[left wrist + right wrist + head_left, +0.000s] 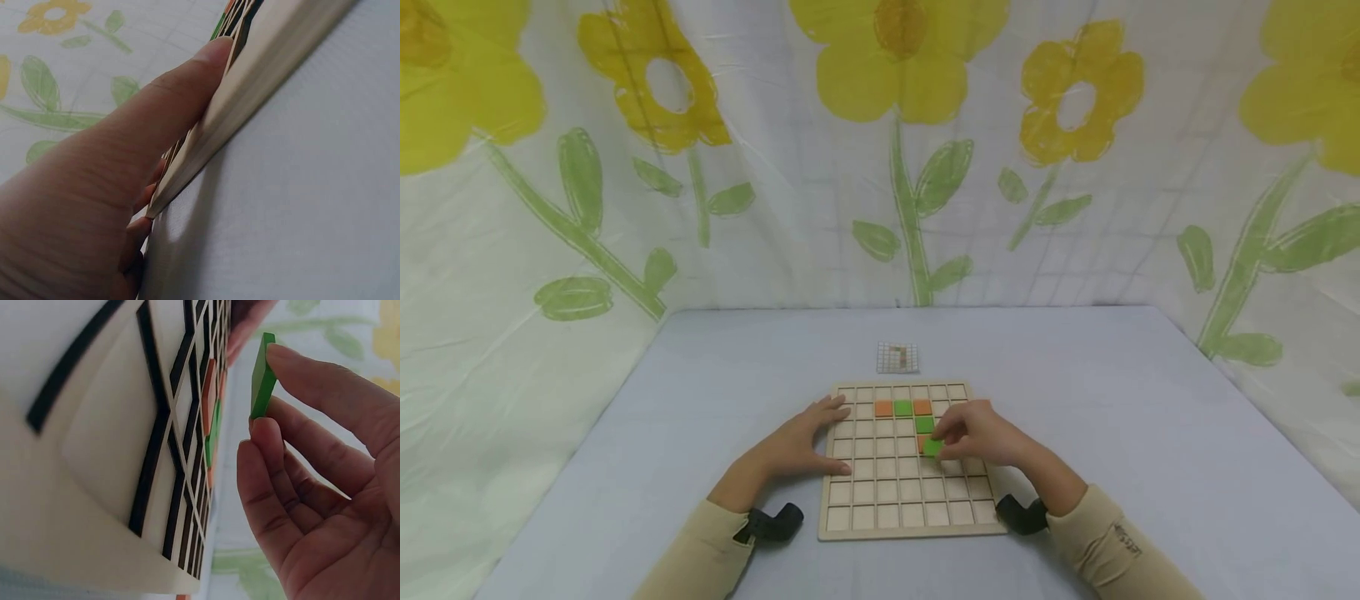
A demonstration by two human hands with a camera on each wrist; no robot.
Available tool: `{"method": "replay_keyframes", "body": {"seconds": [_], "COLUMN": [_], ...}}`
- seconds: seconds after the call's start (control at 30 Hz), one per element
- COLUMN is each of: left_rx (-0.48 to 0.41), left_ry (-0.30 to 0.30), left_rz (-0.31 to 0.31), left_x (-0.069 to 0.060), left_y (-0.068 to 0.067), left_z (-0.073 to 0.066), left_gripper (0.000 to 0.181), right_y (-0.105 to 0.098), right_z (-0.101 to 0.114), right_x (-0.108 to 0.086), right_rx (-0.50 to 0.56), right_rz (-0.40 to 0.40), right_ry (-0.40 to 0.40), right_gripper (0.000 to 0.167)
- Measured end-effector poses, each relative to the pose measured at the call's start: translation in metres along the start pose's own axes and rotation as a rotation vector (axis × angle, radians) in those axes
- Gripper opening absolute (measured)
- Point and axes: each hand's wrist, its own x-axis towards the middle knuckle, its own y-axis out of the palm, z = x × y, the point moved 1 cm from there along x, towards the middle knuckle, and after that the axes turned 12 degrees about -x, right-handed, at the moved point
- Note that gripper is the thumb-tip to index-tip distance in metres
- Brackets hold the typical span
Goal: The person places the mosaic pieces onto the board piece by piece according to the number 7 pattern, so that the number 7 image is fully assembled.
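Note:
A wooden grid board point(913, 532) lies flat on the table. In its second row sit an orange tile point(883, 408), a green tile point(902, 407) and another orange tile point(922, 407). Below the last one come a green tile point(924, 425) and a partly hidden orange tile point(921, 442). My right hand point(981, 435) pinches a loose green square tile point(263, 378) between thumb and fingertips; the right wrist view shows it raised off the board. My left hand point(793, 446) rests at the board's left edge, its thumb point(181, 87) on the rim, fingers spread.
Behind the board lies a small card point(897, 357) printed with a grid and a coloured pattern. A pale cloth covers the table point(760, 350). A curtain point(790, 208) with painted yellow flowers hangs behind it. Dark wrist devices point(778, 523) are worn on both arms.

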Motion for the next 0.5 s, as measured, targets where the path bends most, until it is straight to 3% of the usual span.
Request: {"method": "replay_keyframes", "body": {"seconds": [0.5], "left_rx": [-0.012], "left_ry": [0.013], "left_rz": [-0.003], "left_x": [-0.001], "left_y": [0.0], "left_z": [0.0], "left_gripper": [0.093], "right_y": [0.013], "right_z": [-0.002], "right_x": [0.0], "right_rx": [0.001], "right_rz": [0.083], "right_ry": [0.015], "right_gripper": [0.021]}}
